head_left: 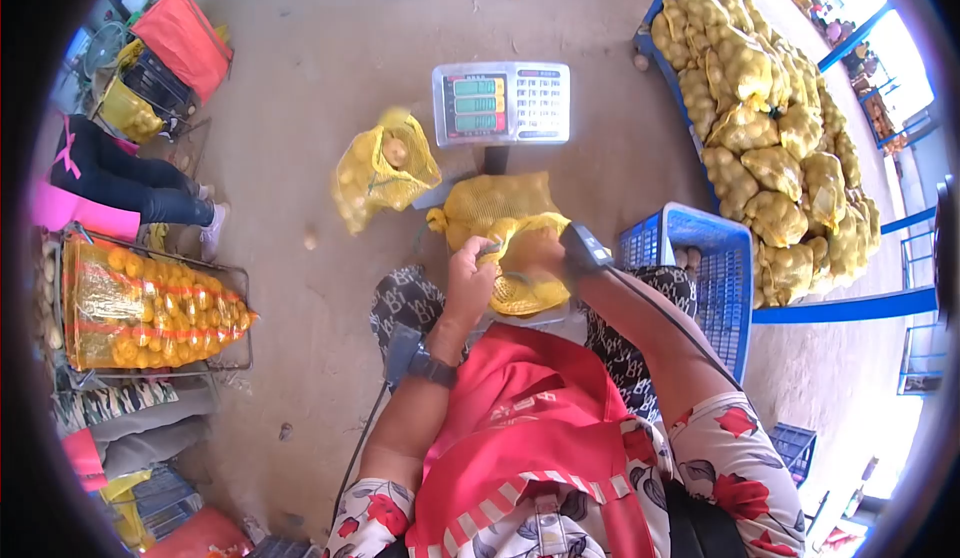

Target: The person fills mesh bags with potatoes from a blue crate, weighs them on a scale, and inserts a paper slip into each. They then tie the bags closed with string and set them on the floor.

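Observation:
A yellow mesh bag [530, 298] lies open in front of my knees, below the scale display. My left hand [470, 276] is closed on its left rim, thumb and fingers pinched together. My right hand [541, 251] is at the bag's mouth, blurred and partly covered by the mesh, so its fingers do not show clearly. Just beyond, a filled yellow mesh bag [505, 198] lies on its side against the bag at my hands. To its left, another yellow mesh bag [360, 178] stands open with round, pale brown produce inside.
A scale display [502, 105] stands ahead. On my right are a blue plastic crate [735, 288] and a heap of filled mesh bags [770, 158]. At left, a large bag of orange produce [150, 308] lies near a person's legs [150, 188].

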Motion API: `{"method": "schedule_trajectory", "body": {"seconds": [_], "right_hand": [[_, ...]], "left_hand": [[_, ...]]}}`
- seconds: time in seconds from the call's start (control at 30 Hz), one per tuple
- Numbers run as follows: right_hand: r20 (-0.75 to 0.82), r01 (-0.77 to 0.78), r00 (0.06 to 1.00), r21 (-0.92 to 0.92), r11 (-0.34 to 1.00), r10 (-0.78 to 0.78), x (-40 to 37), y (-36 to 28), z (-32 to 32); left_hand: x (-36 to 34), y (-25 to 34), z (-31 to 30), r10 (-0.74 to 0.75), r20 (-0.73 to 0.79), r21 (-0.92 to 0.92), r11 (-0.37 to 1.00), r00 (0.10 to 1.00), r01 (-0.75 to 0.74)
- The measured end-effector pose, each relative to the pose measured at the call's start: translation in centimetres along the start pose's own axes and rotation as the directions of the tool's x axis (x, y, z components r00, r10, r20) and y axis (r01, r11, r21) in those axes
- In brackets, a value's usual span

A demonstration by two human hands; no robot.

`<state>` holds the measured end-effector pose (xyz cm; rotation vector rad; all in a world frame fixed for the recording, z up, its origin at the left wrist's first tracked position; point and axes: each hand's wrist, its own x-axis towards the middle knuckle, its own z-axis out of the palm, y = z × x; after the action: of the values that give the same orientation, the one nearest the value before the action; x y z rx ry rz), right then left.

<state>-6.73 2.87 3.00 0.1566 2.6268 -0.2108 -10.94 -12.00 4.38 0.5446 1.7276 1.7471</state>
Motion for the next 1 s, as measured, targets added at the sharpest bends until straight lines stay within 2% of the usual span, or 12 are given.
{"method": "schedule_trajectory", "body": {"seconds": [0.03,0.07,0.17,0.23,0.3,0.37,0.47,0.57,0.63,0.67,0.87,1.0], "right_hand": [[-0.044,-0.033,0.998,0.101,0.994,0.038,0.7,0.2,0.6],[-0.039,0.166,0.986,0.035,0.985,-0.165,3.7,2.2,4.8],[-0.032,0.016,0.999,0.202,0.979,-0.009,0.5,0.0,-0.4],[0.03,0.055,0.998,0.091,0.994,-0.058,-1.5,-1.2,-2.5],[-0.308,0.044,0.951,0.083,0.996,-0.017,-4.0,-1.3,-2.0],[-0.31,0.044,0.95,0.094,0.995,-0.013,-8.4,-1.2,-4.5],[-0.434,0.179,0.901,0.402,0.898,0.014,-14.2,1.1,-5.6],[-0.491,0.306,0.863,0.7,0.646,0.123,-19.6,3.8,-4.6],[-0.447,0.395,0.854,0.89,0.228,0.267,-23.6,5.0,-3.3],[-0.432,0.414,0.849,0.902,0.125,0.304,-25.8,5.9,-2.8],[-0.317,0.652,0.715,0.626,-0.429,0.623,-34.1,9.3,5.8],[-0.111,0.657,0.711,0.455,-0.601,0.694,-35.7,14.9,19.6]], "left_hand": [[0.3,-0.3,0.0,0.014,-0.006,0.0,1.0,1.0,-0.014],[0.7,-1.3,-0.1,0.029,-0.094,-0.088,0.995,0.995,-0.037],[1.0,-1.5,-0.6,0.059,-0.207,-0.141,0.986,0.977,-0.09],[1.3,-2.1,-0.9,0.064,-0.273,-0.163,0.98,0.96,-0.112],[1.1,-2.2,-0.8,0.064,-0.253,-0.19,0.975,0.965,-0.115],[0.8,-2.4,-0.8,0.0,-0.172,-0.103,0.995,0.985,-0.018],[0.8,-3.5,-0.8,0.079,-0.144,0.08,0.995,0.986,-0.068],[0.5,-3.3,-0.8,0.109,-0.145,0.153,0.984,0.984,-0.086],[0.3,-3.0,-0.6,0.097,-0.176,0.121,0.99,0.98,-0.076],[0.4,-3.0,-0.6,0.101,-0.17,0.13,0.988,0.98,-0.079],[0.9,-2.2,-0.5,0.228,-0.2,0.398,0.907,0.953,-0.134],[1.0,-1.0,0.8,0.102,-0.215,0.26,0.964,0.971,-0.044]]}}
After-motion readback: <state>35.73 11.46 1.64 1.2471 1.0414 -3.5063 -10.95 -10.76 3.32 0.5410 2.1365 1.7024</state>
